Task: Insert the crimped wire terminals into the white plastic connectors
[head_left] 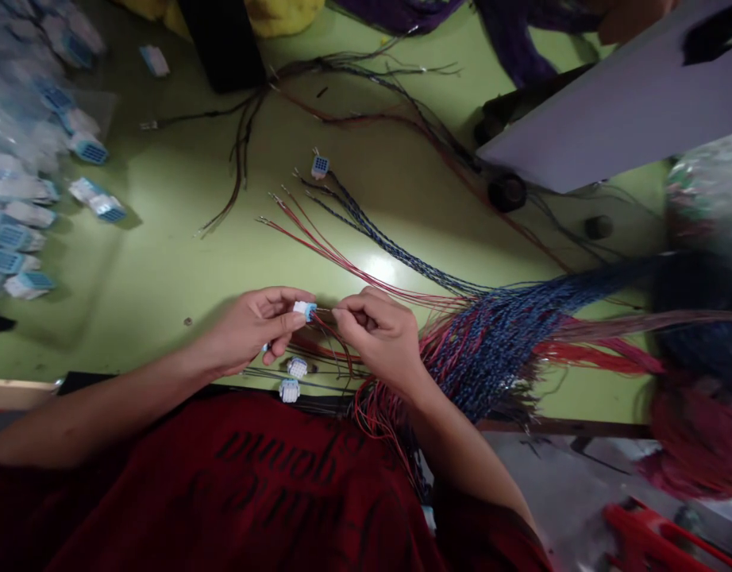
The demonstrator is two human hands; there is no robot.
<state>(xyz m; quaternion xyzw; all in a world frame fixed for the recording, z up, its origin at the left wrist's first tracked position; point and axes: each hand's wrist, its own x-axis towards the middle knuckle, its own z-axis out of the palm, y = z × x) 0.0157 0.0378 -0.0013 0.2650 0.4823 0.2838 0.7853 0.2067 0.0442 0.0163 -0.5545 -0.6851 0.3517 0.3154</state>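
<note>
My left hand [256, 327] pinches a small white and blue connector [305, 309] over the near edge of a green table [163, 262]. My right hand [381, 334] is closed on a thin red wire [336, 338] whose end meets the connector's right side. Two more white connectors [293, 378] lie just below my hands. A thick bundle of red and blue twisted wires [497, 342] fans out to the right of my right hand.
Loose red wires [318, 242] and blue twisted wires [371, 230] lie across the middle, with one connector [320, 165] at their far end. Several bagged blue connectors [26, 206] are piled at the left. A grey board [616, 111] slants over the far right. Dark wires [240, 151] lie further back.
</note>
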